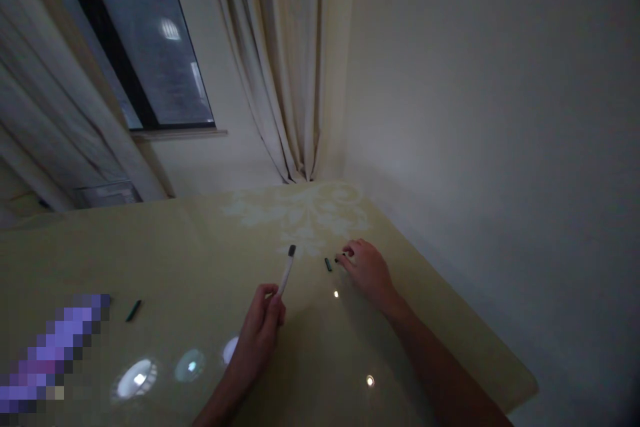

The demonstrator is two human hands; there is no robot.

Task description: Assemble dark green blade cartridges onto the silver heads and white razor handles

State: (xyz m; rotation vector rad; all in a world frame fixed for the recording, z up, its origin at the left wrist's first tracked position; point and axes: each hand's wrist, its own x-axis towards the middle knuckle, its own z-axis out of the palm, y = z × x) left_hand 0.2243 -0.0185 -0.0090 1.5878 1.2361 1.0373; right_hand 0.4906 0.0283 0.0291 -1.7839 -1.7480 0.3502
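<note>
Head view: left hand [264,319] fingers closed on white stick [286,277], dark tip [292,250] toward 1 o'clock. Right hand [369,272] fingers curled nearly together at small dark bit [337,260]; can't tell if pinched or only touched. Dark green piece [328,265] on bench [165,260] just beside, at 9 o'clock; second piece [133,310] well apart, 9 o'clock from left hand.

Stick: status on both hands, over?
Left hand gripping white stick. Right hand at small dark piece, grip unclear. Second dark piece on table between hands, nearer the right.
</note>
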